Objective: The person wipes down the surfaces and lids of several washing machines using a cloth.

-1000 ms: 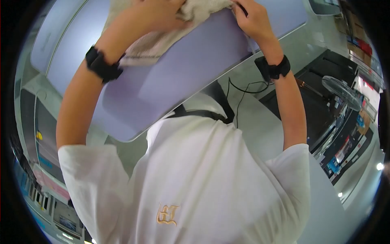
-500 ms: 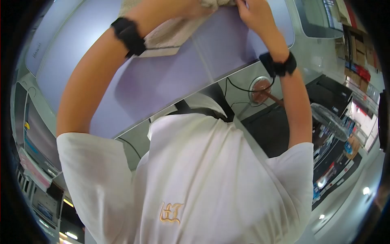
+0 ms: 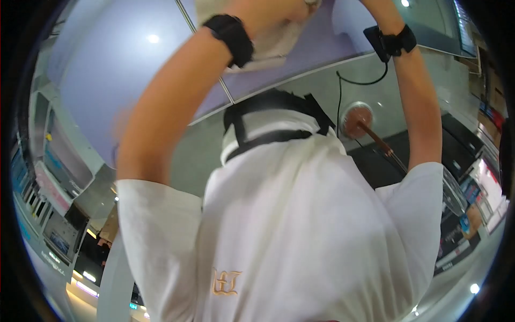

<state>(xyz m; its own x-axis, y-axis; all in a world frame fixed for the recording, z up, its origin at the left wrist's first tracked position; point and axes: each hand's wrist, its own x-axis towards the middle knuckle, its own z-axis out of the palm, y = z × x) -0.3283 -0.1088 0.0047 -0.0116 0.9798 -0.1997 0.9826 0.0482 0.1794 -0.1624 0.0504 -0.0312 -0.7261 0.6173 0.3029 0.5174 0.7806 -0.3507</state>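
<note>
A light beige cloth [image 3: 276,45] lies on a glossy pale violet panel [image 3: 112,64] at the top of the view. My left hand [image 3: 292,9], blurred and partly cut off by the top edge, is closed on the bunched cloth. Its wrist wears a black band. Of my right arm, the wrist with a black strapped device [image 3: 389,42] shows at the upper right, over the panel's far right end; the fingers are beyond the frame. A thin metal seam [image 3: 225,90] crosses the panel beside the cloth.
A black cable [image 3: 365,83] hangs from the right wrist device. Below the panel's edge stand a round brown-topped base with a pole [image 3: 357,121], a black box-like unit [image 3: 375,166] and a fan [image 3: 455,196]. Another glossy panel [image 3: 429,24] is at the upper right; shelves line the left.
The view has shifted. My left hand and the cloth have moved right across the panel, past the seam. My right hand has gone out of the top of the frame.
</note>
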